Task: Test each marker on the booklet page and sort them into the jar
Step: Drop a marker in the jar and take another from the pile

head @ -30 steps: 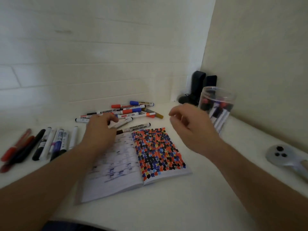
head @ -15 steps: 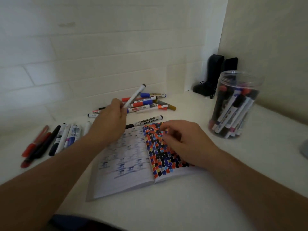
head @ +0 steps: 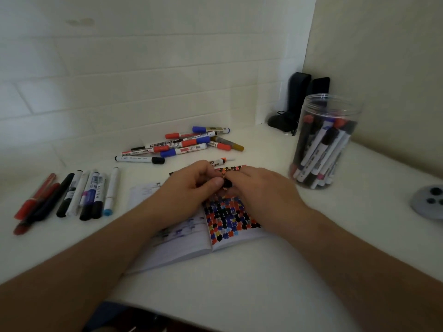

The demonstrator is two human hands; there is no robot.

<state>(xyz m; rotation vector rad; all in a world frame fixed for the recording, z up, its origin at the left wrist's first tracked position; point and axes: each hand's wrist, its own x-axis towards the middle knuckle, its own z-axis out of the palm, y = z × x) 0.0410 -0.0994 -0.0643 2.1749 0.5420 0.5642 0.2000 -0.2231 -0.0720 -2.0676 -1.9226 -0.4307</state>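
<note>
An open booklet (head: 182, 250) lies on the white table, its right page filled with coloured dabs. My left hand (head: 187, 188) and my right hand (head: 263, 190) meet above that page. Between their fingertips is a marker (head: 226, 183); only its black cap end shows. The left hand grips the hidden body and the right hand's fingers pinch the cap. A clear plastic jar (head: 328, 109) with several markers inside stands upright to the right. A loose pile of markers (head: 182, 144) lies beyond the booklet, and one more marker (head: 220, 161) lies just past my fingers.
A row of markers (head: 91, 192) and some red pens (head: 36, 202) lie side by side at the left. Two black upright objects (head: 294, 104) stand in the back corner by the walls. A grey round object (head: 429, 202) sits at the right edge.
My left hand lifted a white marker from the pile and brought it down over the booklet. My right hand moved from the page to meet it at the cap.
</note>
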